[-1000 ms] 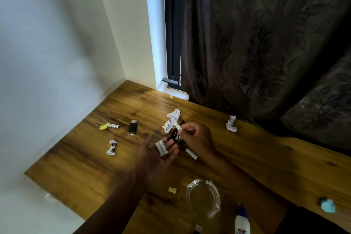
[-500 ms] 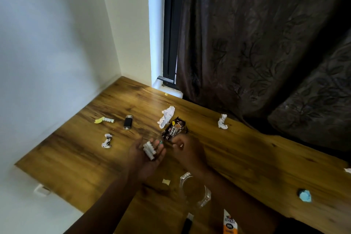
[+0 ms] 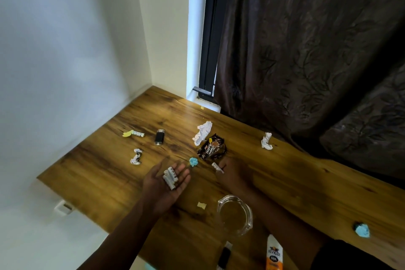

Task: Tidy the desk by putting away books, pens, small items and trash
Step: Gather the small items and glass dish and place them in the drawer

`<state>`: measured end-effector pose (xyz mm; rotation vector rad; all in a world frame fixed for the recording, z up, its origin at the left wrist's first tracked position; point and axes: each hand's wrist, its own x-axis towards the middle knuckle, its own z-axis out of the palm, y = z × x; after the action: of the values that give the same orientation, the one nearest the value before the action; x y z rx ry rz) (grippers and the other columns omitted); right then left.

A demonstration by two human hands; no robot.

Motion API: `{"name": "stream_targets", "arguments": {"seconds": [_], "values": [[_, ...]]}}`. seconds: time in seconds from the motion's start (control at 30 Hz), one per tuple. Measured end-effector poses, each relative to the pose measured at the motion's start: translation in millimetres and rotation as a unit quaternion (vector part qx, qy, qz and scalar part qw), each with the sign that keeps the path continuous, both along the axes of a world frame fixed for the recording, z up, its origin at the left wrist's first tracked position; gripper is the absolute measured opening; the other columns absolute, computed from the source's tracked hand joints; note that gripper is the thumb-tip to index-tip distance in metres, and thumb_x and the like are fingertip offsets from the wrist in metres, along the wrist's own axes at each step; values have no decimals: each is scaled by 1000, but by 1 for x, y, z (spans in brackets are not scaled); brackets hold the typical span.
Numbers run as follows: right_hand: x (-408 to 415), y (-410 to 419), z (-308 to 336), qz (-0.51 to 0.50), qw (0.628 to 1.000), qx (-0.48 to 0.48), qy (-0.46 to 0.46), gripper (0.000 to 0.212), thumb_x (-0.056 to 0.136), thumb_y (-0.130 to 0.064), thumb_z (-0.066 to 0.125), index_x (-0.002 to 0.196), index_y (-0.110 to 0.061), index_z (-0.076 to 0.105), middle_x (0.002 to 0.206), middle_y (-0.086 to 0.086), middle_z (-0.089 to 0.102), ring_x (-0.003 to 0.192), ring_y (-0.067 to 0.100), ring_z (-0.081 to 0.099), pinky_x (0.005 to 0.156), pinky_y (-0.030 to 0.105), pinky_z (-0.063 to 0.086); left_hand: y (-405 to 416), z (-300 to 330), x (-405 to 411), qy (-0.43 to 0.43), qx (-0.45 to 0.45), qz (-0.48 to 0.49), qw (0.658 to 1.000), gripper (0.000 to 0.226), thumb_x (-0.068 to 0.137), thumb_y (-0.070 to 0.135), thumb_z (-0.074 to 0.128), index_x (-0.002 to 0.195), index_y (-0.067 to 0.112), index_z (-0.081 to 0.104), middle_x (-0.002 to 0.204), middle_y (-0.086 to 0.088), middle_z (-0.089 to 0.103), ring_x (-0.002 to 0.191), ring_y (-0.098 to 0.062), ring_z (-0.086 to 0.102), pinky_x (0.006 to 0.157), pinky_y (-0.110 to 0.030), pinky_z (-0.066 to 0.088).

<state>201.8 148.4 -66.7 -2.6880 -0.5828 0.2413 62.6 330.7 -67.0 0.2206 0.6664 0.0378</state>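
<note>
Wood-grain brown desk, dark leaf-patterned curtain, pale blue wad, white crumpled paper

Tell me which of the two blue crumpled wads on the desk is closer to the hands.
The blue wad beside the snack wrapper, lying between the left hand and right hand. The other blue wad sits far off by the desk's right edge.
</note>
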Motion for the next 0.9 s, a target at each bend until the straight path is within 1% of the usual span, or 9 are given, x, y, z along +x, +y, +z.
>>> {"name": "stream_targets", "arguments": {"seconds": [0.13, 0.23, 0.3, 0.37, 0.47, 0.6, 0.67, 0.8, 0.9], "values": [[-17, 16, 13, 52, 996, 76, 5, 12, 85, -30, 73, 90, -21, 68, 85, -6, 70, 78, 14, 63, 67, 31, 51, -1, 4, -6, -29, 12, -12, 999, 65, 100, 50, 43, 143, 2, 51, 142, -20, 60, 136, -37, 51, 115, -49, 40], [-34, 34, 22, 85, 988, 123, 43, 10, 83, -30, 72, 89, -22, 71, 83, -6, 73, 76, 12, 67, 69, 31, 57, 0, 1, -11, -51, 20, -24, 998, 69, 101, 53, 39, 148, 2, 46, 146, -21, 56, 139, -38, 49, 109, -49, 47], [-44, 45, 24, 102, 982, 146, 58, 12, 82, -28, 72, 91, -22, 73, 84, -5, 74, 77, 11, 68, 70, 34, 59, 0, -1, -15, -64, 27, -37, 997, 72, 101, 54, 39, 152, 2, 41, 153, -22, 47, 142, -39, 45, 115, -47, 40], [-51, 52, 25, 109, 981, 154, 54, 15, 82, -30, 72, 93, -21, 74, 84, -6, 74, 77, 10, 69, 70, 34, 60, 0, -1, -18, -80, 33, -47, 995, 75, 101, 54, 38, 154, 1, 38, 154, -25, 44, 139, -39, 49, 119, -46, 34], [-57, 60, 21, 92, 983, 152, 46, 16, 83, -36, 72, 93, -24, 73, 85, -9, 74, 76, 7, 68, 66, 33, 60, -3, 1, -20, -96, 37, -49, 993, 75, 101, 54, 38, 152, -1, 40, 148, -25, 51, 126, -37, 61, 111, -46, 45], [-59, 70, 17, 54, 988, 142, 29, 17, 82, -40, 71, 88, -24, 70, 84, -10, 73, 77, 11, 69, 66, 32, 58, -2, -3, -27, -112, 31, -53, 992, 78, 101, 55, 36, 153, -3, 36, 154, -24, 44, 136, -36, 52, 117, -47, 37], [-62, 73, 15, 63, 988, 138, 33, 19, 82, -41, 71, 90, -23, 71, 83, -10, 73, 77, 11, 68, 67, 31, 58, 1, -8, -30, -111, 31, -48, 992, 78, 102, 56, 36, 154, -2, 34, 151, -24, 48, 133, -36, 55, 117, -47, 37], [-67, 76, 11, 101, 984, 137, 45, 18, 84, -40, 71, 95, -26, 72, 88, -11, 74, 82, 9, 68, 68, 30, 58, 4, -7, -35, -107, 48, -29, 993, 76, 101, 55, 37, 155, 1, 36, 138, -24, 58, 120, -36, 64, 102, -47, 53], [-69, 82, 13, 115, 982, 148, 27, 12, 85, -34, 70, 93, -25, 73, 88, -10, 74, 80, 9, 68, 66, 29, 57, 10, -6, -40, -111, 53, -17, 992, 73, 99, 53, 40, 150, 0, 45, 145, -24, 53, 122, -36, 63, 94, -47, 57]]}}
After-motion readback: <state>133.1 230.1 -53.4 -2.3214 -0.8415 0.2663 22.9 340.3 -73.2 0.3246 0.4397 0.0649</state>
